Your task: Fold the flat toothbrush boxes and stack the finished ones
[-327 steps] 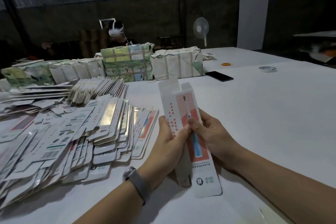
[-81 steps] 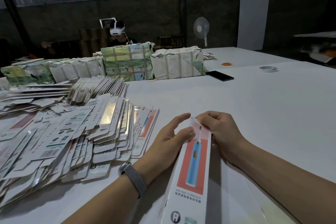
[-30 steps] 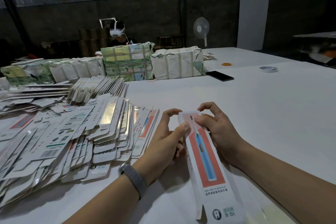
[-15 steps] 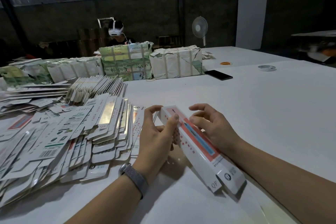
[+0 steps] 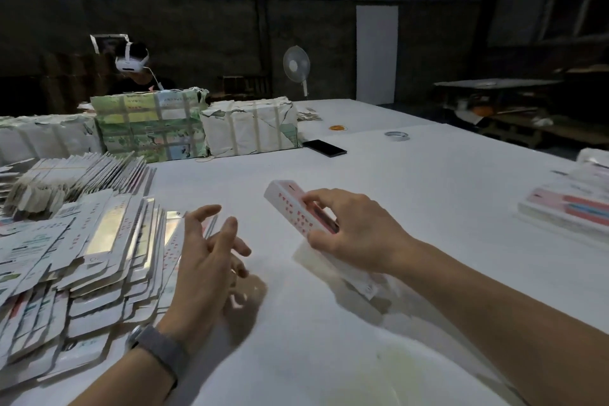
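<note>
My right hand (image 5: 356, 227) grips a folded white and red toothbrush box (image 5: 290, 204) around its middle, holding it tilted above the white table (image 5: 412, 194), far end pointing up and left. My left hand (image 5: 207, 250) hovers beside it with fingers spread and relaxed, holding nothing. A wide heap of flat unfolded boxes (image 5: 82, 247) lies fanned out at the left, right next to my left hand. A low stack of finished boxes (image 5: 566, 211) lies at the right edge of the view.
Wrapped paper bundles (image 5: 250, 128) stand in a row at the back of the table. A black phone (image 5: 324, 148), a tape roll (image 5: 397, 136) and an orange ring (image 5: 338, 127) lie beyond. A person wearing a headset (image 5: 131, 61) sits behind the bundles. A fan (image 5: 296, 64) stands further back.
My left hand has let go of the folded box and spread open. My right hand now holds the box alone, shifted right. The view turned right, revealing the finished stack.
</note>
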A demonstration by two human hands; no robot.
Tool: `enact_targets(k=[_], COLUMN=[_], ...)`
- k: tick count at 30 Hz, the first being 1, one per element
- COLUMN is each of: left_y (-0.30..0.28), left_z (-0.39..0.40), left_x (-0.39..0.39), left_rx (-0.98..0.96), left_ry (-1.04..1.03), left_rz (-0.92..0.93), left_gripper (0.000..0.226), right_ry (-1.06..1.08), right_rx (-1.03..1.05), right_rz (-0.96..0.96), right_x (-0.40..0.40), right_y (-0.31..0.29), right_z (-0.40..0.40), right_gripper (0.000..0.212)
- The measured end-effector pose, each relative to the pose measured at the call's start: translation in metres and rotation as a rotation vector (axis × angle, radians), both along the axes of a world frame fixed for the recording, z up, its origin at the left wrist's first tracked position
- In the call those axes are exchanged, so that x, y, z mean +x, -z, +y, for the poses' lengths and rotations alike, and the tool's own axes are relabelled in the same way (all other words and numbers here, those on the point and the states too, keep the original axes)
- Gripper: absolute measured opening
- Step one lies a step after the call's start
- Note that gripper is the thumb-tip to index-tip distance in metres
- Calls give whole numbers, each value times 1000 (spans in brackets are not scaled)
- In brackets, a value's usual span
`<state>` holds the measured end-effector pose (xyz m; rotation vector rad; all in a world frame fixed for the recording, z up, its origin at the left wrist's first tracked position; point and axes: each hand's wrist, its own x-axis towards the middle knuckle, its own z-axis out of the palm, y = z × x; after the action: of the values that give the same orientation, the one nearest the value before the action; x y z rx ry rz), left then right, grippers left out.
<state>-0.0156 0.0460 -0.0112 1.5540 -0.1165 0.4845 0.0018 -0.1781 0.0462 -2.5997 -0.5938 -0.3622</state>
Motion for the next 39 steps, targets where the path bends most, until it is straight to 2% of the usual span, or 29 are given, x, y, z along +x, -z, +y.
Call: enact_targets(k=[2,8,11,16,20,23,26,28,34,36,39], left_y=[5,19,26,19,28,29,16,15,-1,-6,-8], left_z=[8,9,14,14,17,17,11,7,-12,-16,-15], left_x=[3,30,39,33,28,29,26,24,-1,-5,-10], left_rx=[40,115,101,128,210,254,119,142,161,218,471], left_ry=[-20,-5,92,88,61,31,73,92,179,151,14], left_rz=[2,93,202,196,178,185,233,250,216,192,82], left_gripper=[10,29,23,36,35,19,12,22,31,35,28], right_ry=[98,558,711,955,1006,916,725,585,221,119,5], right_rx=[-116,-402,-495,-620,-599,-543,-392,-302,-18,21,74], right_rz=[3,79,145,92,57,-2,-25,-25,71,65,15], right_x=[-7,-23,-29,-24,-14,-4,1,2,2,3,5], right_y=[-2,-2,5,17,20,20,22,22,16,17,28], right_z=[-30,-181,-245,-295,-300,-275,-225,-180,-42,-4,41], right_gripper=[58,48,43,43,45,41,36,32,28,27,29])
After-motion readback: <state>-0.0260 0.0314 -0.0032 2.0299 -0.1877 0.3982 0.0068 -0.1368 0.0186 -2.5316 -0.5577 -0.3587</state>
